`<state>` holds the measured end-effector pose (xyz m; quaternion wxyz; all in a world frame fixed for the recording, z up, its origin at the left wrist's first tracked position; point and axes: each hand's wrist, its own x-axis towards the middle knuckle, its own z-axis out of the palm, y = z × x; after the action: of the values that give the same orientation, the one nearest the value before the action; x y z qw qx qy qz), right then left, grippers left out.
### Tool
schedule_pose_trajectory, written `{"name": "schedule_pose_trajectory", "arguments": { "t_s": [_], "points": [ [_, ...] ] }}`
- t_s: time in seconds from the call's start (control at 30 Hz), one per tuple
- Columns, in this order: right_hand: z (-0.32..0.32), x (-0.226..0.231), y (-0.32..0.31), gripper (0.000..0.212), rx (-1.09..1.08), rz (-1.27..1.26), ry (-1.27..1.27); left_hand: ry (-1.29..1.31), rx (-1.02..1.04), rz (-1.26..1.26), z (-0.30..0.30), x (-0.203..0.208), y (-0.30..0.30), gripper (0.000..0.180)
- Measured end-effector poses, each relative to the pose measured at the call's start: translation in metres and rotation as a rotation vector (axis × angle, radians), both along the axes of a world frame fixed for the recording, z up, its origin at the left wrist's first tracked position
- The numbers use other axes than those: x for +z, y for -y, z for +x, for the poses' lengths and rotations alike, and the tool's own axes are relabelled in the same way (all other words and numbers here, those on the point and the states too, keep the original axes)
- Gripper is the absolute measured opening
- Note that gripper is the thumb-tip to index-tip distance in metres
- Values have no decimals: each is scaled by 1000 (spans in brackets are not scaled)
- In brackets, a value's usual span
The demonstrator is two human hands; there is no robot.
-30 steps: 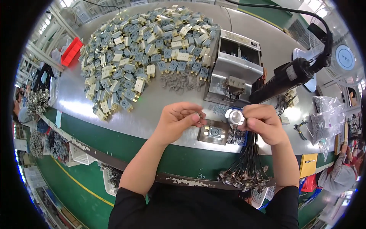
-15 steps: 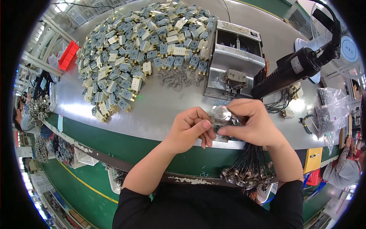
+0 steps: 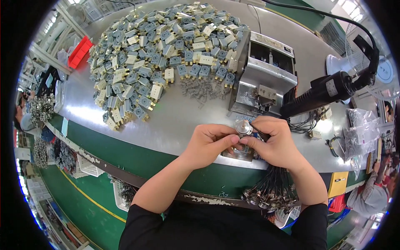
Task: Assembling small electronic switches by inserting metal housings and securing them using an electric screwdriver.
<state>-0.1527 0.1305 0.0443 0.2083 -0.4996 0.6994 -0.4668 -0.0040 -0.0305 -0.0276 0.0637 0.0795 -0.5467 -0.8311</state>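
Close together over the bench's near edge, both hands work on a round silver metal cap-like part [image 3: 243, 127] whose flat face is turned up. My left hand [image 3: 208, 146] is closed, its thumb and index fingertips pinching at the near side of that part. From the other side my right hand [image 3: 273, 139] grips it between thumb and bent fingers; a dark wire seems to run by the fingers. Just below the fingertips lies a small metal fixture plate [image 3: 239, 155], partly covered by the hands. A bundle of black-wired metal parts [image 3: 271, 189] hangs over the edge by my right forearm.
A large heap of grey-and-cream switch-like blocks [image 3: 137, 62] covers the back left. Loose springs [image 3: 204, 89] lie before it. A metal press-like machine [image 3: 266, 71] and black cylindrical tool [image 3: 316, 93] stand beyond my hands. Pliers [image 3: 333, 146] and a plastic bag [image 3: 362, 125] lie right.
My left fingers have closed in, and its thumb now meets the right thumb at the round part. The whole scene has shifted slightly in view.
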Motion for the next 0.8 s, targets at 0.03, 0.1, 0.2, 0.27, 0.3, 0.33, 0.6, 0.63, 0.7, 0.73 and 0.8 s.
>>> {"name": "schedule_pose_trajectory", "arguments": {
  "t_s": [0.03, 0.1, 0.2, 0.27, 0.3, 0.33, 0.6, 0.63, 0.7, 0.73, 0.8],
  "points": [
    [1, 3, 3, 18, 7, -4, -4, 8, 54, -58, 0, 2, 0, 16],
    [5, 8, 9, 13, -54, 106, -13, 17, 118, -118, 0, 4, -3, 16],
    [6, 8, 20, 15, -90, 108, -9, -69, 328, -67, -1, 2, -5, 15],
    [3, 8, 23, 17, -99, 139, -4, -78, 470, -127, -2, -4, -3, 21],
    [2, 7, 25, 20, -111, 173, 5, -82, 472, -126, -3, -7, 0, 21],
    [0, 3, 27, 20, -110, 173, 2, -75, 537, -170, -5, -9, 6, 22],
    [-1, 5, 22, 23, 4, 103, -93, -32, 653, -23, 1, -13, 33, 26],
    [-10, 1, 10, 27, 47, 96, 54, -30, 660, -21, 2, -11, 32, 26],
    [-17, 0, -15, 30, 40, 1, 182, -22, 499, 5, -3, -2, 26, 21],
    [-20, -1, -23, 33, 35, -100, 312, -16, 500, 11, -3, -1, 25, 21],
    [-24, 8, -37, 28, 67, -49, 369, -29, 217, -184, 1, 0, 23, 18]
  ]
}}
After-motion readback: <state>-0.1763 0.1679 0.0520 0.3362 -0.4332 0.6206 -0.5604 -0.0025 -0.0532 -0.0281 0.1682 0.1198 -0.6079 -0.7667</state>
